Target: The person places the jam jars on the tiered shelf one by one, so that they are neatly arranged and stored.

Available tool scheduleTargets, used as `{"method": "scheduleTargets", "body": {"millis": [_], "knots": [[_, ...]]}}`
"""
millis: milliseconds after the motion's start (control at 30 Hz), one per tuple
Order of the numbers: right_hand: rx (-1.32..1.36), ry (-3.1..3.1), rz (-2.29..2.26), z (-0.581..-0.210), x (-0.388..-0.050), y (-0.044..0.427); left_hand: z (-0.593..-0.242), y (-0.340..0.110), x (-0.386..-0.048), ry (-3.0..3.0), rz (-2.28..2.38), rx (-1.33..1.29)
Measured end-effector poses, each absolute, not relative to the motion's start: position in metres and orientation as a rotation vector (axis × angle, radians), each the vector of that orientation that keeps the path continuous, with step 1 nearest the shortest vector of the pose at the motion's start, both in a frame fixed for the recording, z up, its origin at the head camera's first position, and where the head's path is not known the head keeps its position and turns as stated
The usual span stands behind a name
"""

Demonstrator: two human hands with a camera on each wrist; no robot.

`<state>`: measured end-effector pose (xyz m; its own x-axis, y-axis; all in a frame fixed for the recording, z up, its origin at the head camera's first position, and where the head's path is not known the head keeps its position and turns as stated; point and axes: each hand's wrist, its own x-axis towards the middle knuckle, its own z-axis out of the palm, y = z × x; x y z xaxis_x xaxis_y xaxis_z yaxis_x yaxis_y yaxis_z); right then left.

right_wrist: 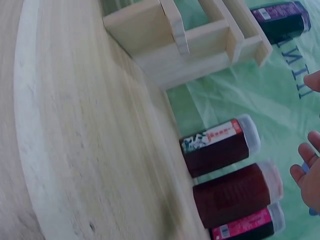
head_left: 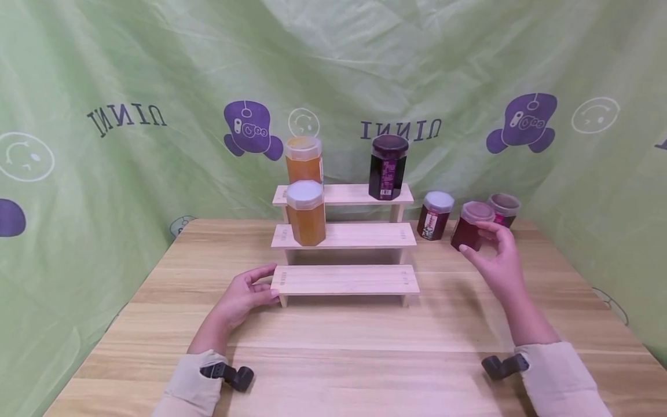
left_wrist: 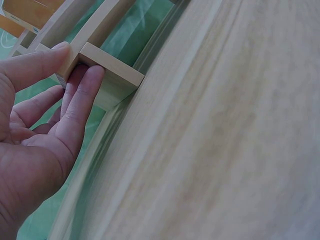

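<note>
in the head view, the right hand (head_left: 500, 260) has its fingers curved and apart around the near side of the red jar (head_left: 465, 233); the right wrist view shows a gap between fingers and jar. the red jar stands upright on the surface (head_left: 354, 359). the left hand (head_left: 242, 295) clamps the left end of the bottom step (head_left: 346, 280) of the shelf (head_left: 349, 234), thumb against the board's end and two fingers tucked under it by the leg (left_wrist: 112, 72).

both forearms come in from the near corners and slant inward, the sleeves (head_left: 193, 379) just behind the wrists. a broad stretch of surface lies between the forearms and runs up to the shelf's front edge.

just left of the red jar is the labelled jar (head_left: 433, 220), with a strip of surface between that and the shelf; just behind to the right is the pink-labelled jar (head_left: 502, 208). all three are near the surface's back edge, close to the green cloth (head_left: 333, 69).

the yellow jar (head_left: 307, 219) stands toward the middle step's left end. on the top step, the orange jar (head_left: 302, 168) is at the left and the purple jar (head_left: 388, 168) at the right, well apart.
</note>
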<state>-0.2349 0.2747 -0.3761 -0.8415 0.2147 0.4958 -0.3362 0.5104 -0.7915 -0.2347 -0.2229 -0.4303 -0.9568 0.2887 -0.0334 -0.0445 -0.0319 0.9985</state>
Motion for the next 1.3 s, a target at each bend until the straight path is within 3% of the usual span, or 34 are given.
{"method": "scheduleTargets", "body": {"millis": [1300], "knots": [[-0.093,-2.352,1.392,-0.393,-0.278,0.329,-0.428,-0.221,-0.234,2.016,2.083,0.218]]}}
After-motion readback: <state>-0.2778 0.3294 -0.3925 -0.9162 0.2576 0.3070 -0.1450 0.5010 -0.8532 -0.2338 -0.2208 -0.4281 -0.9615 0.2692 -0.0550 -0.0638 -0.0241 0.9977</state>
